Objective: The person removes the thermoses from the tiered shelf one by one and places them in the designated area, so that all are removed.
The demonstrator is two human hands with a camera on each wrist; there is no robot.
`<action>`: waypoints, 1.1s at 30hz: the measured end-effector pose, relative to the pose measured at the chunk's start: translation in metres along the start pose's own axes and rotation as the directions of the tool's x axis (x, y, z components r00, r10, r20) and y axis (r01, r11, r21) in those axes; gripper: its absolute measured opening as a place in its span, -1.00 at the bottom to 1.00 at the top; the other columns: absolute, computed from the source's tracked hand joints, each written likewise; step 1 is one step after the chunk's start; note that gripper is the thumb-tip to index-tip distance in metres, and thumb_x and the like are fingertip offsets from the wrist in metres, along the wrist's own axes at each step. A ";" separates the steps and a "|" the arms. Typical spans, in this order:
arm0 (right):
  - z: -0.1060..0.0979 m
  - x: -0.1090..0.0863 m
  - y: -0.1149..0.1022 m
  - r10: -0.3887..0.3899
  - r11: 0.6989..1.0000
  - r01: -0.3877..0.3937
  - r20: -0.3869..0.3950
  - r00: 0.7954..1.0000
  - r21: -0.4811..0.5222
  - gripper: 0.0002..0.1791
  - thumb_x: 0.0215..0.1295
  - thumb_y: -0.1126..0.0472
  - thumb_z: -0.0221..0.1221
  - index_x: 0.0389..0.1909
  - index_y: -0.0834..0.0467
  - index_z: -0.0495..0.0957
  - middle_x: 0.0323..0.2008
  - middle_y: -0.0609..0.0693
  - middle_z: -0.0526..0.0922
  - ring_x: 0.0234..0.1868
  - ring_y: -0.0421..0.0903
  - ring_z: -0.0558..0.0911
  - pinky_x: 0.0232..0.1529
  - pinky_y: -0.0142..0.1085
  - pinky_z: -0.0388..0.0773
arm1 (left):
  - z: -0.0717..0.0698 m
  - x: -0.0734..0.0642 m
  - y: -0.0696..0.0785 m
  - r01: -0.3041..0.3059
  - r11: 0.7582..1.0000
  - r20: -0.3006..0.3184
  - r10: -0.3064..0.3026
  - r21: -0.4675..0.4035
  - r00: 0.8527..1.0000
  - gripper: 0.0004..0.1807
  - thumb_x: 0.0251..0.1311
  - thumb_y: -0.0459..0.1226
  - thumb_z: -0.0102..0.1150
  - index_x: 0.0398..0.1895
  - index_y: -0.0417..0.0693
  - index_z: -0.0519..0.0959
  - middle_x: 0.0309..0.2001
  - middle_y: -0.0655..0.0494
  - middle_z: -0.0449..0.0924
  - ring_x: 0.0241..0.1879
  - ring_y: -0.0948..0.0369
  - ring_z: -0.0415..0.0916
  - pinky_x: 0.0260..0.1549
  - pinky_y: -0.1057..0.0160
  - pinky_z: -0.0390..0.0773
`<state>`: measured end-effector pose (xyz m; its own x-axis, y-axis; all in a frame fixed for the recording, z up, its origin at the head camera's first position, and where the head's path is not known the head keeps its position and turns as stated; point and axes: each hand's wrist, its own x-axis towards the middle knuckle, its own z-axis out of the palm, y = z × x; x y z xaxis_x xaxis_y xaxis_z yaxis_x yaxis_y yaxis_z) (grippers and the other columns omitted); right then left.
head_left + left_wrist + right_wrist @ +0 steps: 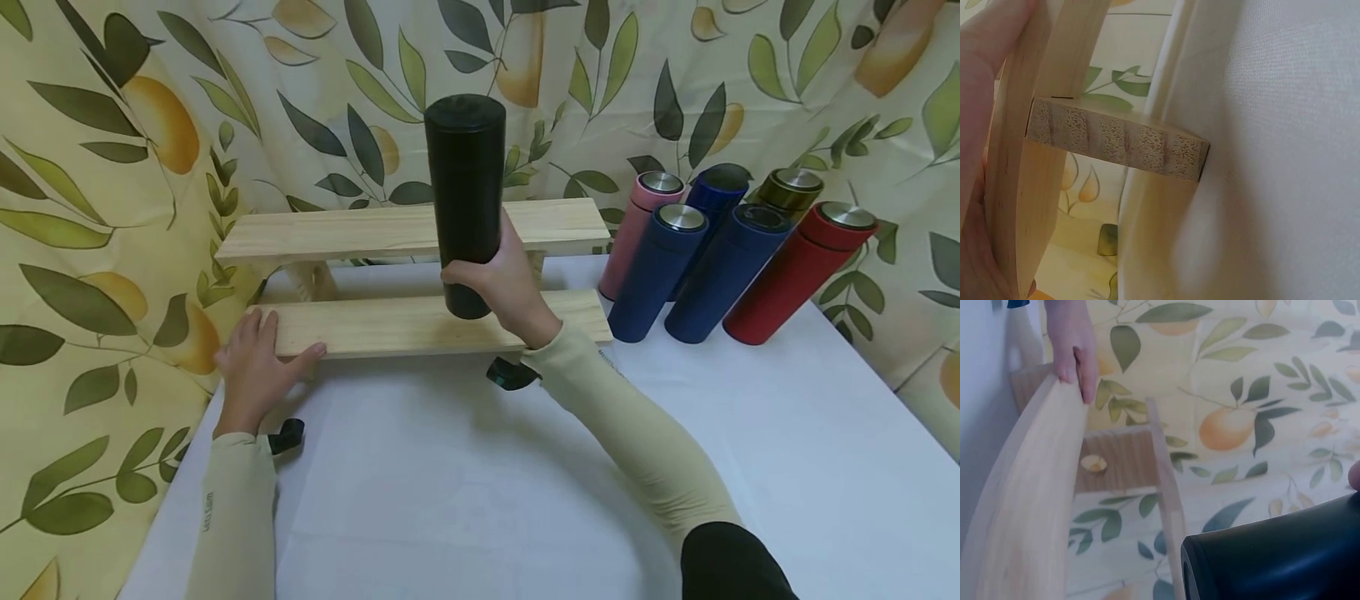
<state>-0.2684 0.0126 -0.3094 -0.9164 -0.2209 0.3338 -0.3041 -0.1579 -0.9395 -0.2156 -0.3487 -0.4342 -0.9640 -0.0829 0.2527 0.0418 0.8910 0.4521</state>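
A two-tier wooden rack stands on the white table, with a lower front board (390, 327) and a higher rear board (330, 233). My right hand (512, 287) grips a black thermos bottle (465, 183) near its lower part, upright in the head view and overlapping both boards. The bottle's end (1272, 556) shows at the lower right of the right wrist view. At the rack's left end, my left hand (253, 358) holds the front board, thumb along the front edge and fingers across the top. The left wrist view shows the support piece (1116, 137) beneath that board.
Right of the rack stand several thermos bottles: a pink one (641, 225), blue ones such as the front one (656, 275), a gold-topped one (787, 190) and a red one (798, 275). A leaf-patterned curtain (315, 100) hangs behind and left of the white table (450, 483).
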 end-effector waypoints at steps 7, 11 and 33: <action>-0.023 -0.010 -0.002 0.000 0.999 -0.001 -0.035 0.999 -0.036 -0.06 -0.02 0.37 0.40 0.47 0.12 0.27 0.25 0.12 0.48 0.18 0.11 0.48 0.16 0.14 0.54 | -0.001 -0.002 -0.001 0.005 1.000 0.006 -0.005 -0.012 1.000 0.19 0.31 0.35 0.24 0.58 -0.49 0.17 0.59 -0.47 -0.01 0.56 -0.41 -0.10 0.22 -0.51 -0.12; -0.034 -0.015 -0.004 -0.006 0.999 0.004 -0.049 0.999 -0.048 -0.05 -0.01 0.40 0.40 0.47 0.13 0.26 0.28 0.12 0.48 0.21 0.11 0.48 0.22 0.16 0.50 | -0.002 -0.003 -0.001 0.001 1.000 -0.001 -0.001 -0.011 1.000 0.19 0.31 0.34 0.24 0.58 -0.50 0.17 0.58 -0.47 0.00 0.56 -0.40 -0.09 0.22 -0.50 -0.12; -0.085 -0.051 -0.006 0.025 0.995 -0.040 -0.155 0.988 -0.094 -0.10 0.10 0.50 0.31 0.49 0.14 0.22 0.33 0.09 0.44 0.26 0.08 0.46 0.34 0.19 0.37 | -0.002 -0.003 0.001 0.008 1.000 0.015 -0.008 -0.005 1.000 0.20 0.32 0.35 0.23 0.59 -0.48 0.14 0.58 -0.48 -0.02 0.56 -0.39 -0.11 0.23 -0.50 -0.12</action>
<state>-0.2422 0.1066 -0.3268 -0.9530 -0.0730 0.2939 -0.2902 -0.0575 -0.9552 -0.2120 -0.3486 -0.4331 -0.9682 -0.0830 0.2359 0.0356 0.8880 0.4585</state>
